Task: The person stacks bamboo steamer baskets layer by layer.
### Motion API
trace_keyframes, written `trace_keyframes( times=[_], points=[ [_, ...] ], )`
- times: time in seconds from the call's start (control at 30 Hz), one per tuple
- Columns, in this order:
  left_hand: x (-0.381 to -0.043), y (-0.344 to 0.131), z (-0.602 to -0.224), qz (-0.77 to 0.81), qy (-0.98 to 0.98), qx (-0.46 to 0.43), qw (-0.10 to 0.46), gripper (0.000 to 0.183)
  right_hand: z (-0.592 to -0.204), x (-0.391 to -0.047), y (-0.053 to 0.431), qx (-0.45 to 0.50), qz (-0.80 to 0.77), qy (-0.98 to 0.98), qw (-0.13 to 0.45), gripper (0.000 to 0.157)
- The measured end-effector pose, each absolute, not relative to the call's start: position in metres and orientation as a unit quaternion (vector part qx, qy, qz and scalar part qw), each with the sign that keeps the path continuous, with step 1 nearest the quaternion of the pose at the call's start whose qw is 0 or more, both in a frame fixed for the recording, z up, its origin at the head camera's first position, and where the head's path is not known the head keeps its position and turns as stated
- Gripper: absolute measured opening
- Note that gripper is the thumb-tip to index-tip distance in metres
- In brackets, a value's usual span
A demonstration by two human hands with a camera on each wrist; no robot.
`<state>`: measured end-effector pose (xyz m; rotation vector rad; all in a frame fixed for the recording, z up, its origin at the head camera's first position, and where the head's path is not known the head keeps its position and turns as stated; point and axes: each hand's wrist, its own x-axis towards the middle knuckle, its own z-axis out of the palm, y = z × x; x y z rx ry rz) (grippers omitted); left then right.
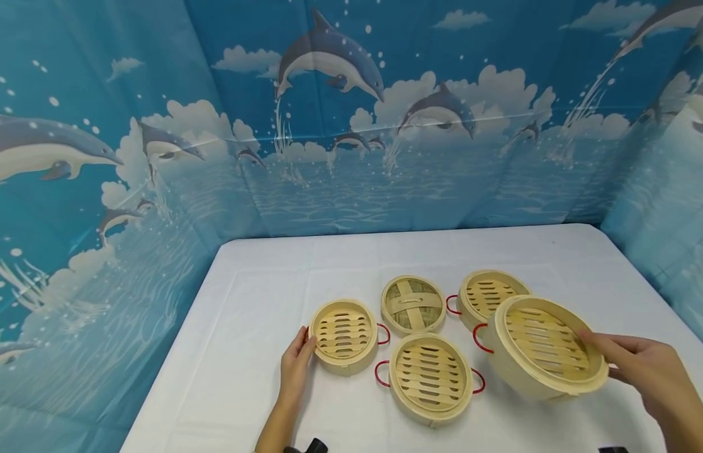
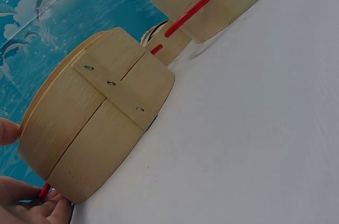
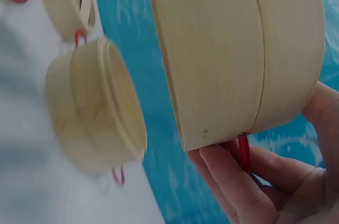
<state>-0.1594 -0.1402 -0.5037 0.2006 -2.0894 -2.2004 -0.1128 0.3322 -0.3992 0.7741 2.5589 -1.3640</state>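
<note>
My left hand (image 1: 295, 366) grips a small bamboo steamer basket (image 1: 344, 366) at its left side; the basket stands on the table. In the left wrist view the thumb presses near its rim, and curled fingers (image 2: 50, 206) are at its red handle (image 2: 44, 191). My right hand (image 1: 648, 371) holds a larger bamboo steamer basket (image 1: 512, 371) up off the table, tilted, its slatted inside showing. In the right wrist view the fingers curl under this basket (image 3: 222, 49) around its red handle (image 3: 244, 152), with the thumb on its wall.
A front steamer basket (image 1: 429, 377) with two red handles stands between the hands. Behind it is a round woven steamer lid (image 1: 413, 304). Another steamer basket (image 1: 489, 296) stands at the back right, partly hidden by the lifted one. A dolphin-print curtain (image 1: 357, 182) surrounds the white table (image 1: 260, 283).
</note>
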Motion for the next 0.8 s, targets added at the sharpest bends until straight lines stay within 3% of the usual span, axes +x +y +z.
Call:
trace_keyframes(
  times=[0.23, 0.47, 0.6, 0.8],
  points=[
    [-0.159, -0.14, -0.505, -0.729, -0.68, 0.064, 0.046, 0.06, -0.391, -0.143, 0.269, 0.172, -0.492, 0.852, 0.044, 0.074],
    [-0.16, -0.138, -0.505, -0.734, -0.676, 0.035, 0.042, 0.061, -0.49, -0.203, 0.243, 0.122, -0.55, 0.826, -0.003, 0.056],
    [-0.16, -0.138, -0.508, -0.746, -0.663, 0.034, 0.055, 0.055, -0.523, -0.228, 0.223, 0.089, -0.529, 0.843, -0.041, 0.044],
    [-0.159, -0.141, -0.508, -0.762, -0.644, 0.043, 0.059, 0.053, -0.502, -0.232, 0.172, 0.047, -0.541, 0.838, -0.041, 0.044]
  ],
)
